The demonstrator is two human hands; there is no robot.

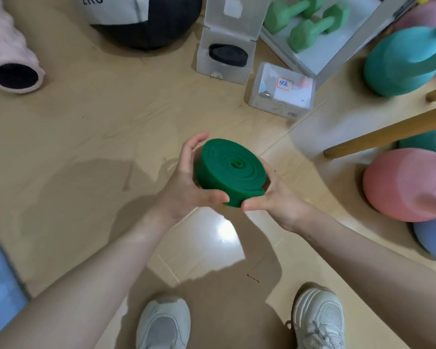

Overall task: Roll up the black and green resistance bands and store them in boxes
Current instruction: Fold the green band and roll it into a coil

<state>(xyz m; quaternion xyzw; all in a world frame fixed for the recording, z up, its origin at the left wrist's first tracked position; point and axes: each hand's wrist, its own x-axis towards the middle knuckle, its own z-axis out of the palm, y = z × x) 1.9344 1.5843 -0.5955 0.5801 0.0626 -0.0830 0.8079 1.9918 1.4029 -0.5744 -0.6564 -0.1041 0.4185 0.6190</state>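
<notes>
The pale wood-look floor (91,137) is crowded along its far edge with exercise gear: a pink foam roller (13,51) at left, green dumbbells (310,23) in a tray, teal and pink kettlebells (398,64) at right. Among them stand two translucent boxes. The open box (224,56) has its lid tipped up and the black band (228,55) coiled inside, so that half of the job looks done. The closed box (282,90), just beside it and nearer you, bears a handwritten label and is most likely meant for the green one.

You hold the green band (230,172) in the air above the floor, well short of the boxes, wound into a flat coil. Your left hand (186,182) cups its left side with fingers curled round the rim; your right hand (275,197) grips the right side, thumb pinching the loose tail against the outer wrap.

That tail is the weak point. Rubber this thick will likely spring open the moment pressure eases, so keep the thumb on the end and squeeze the coil from both sides. Shift the whole coil into one hand without letting the tail slip, then use the freed hand to lift the closed box's lid. Lower the coil in flat, tail pressed against a wall of the box so the box itself holds it wound, and only then let go.
</notes>
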